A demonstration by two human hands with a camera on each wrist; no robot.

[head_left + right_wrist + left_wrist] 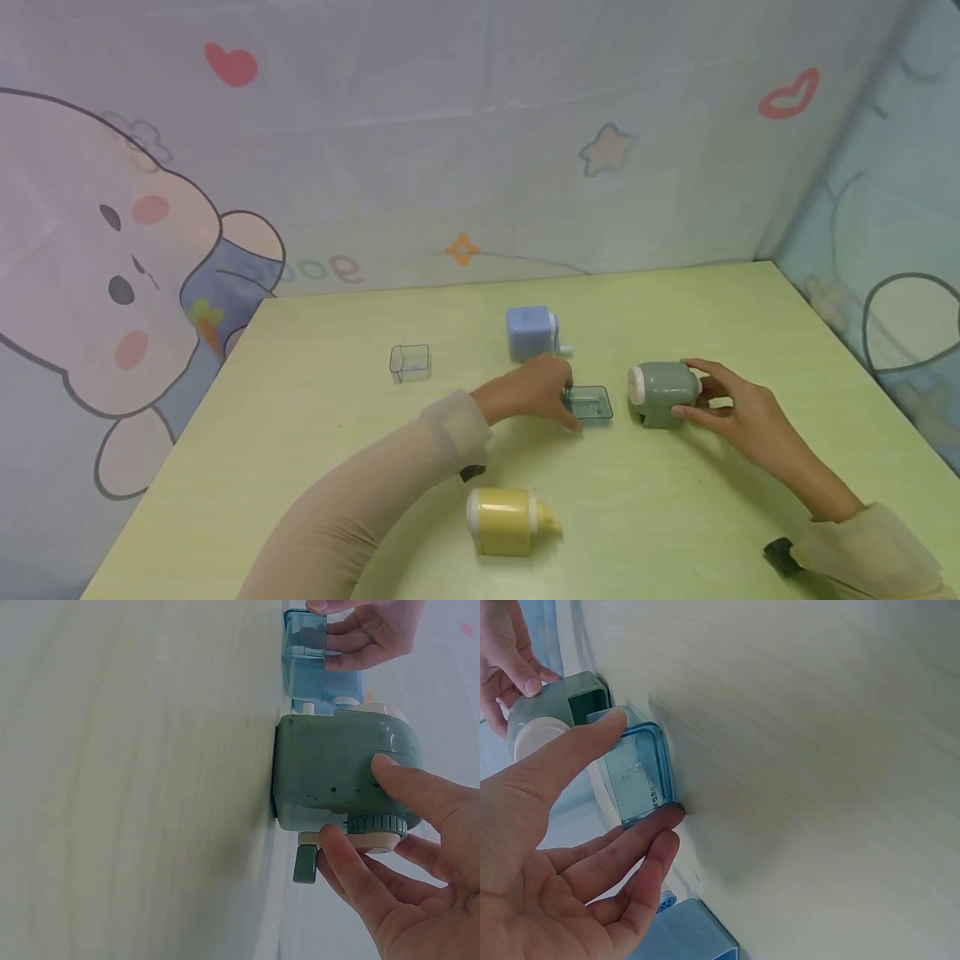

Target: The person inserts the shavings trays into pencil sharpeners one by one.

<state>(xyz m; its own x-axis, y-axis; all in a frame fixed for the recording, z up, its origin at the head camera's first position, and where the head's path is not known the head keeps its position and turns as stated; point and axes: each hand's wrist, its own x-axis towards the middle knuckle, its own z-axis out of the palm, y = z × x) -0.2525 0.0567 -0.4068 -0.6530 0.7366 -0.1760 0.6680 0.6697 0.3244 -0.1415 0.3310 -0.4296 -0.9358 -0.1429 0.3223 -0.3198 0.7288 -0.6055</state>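
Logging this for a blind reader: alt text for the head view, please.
The left hand pinches a clear tray while the right hand grips a green sharpener-like device. On the pale table are a blue device farther back, a yellow device nearer the camera and a second clear tray at left.

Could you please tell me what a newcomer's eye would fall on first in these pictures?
Probably the large cartoon animal on the backdrop at the head view's left. Next come the hands near the table's middle: the left hand holds a clear bluish drawer, the right hand a green hand-crank pencil sharpener. The bright yellow sharpener stands out too, nearer the viewer.
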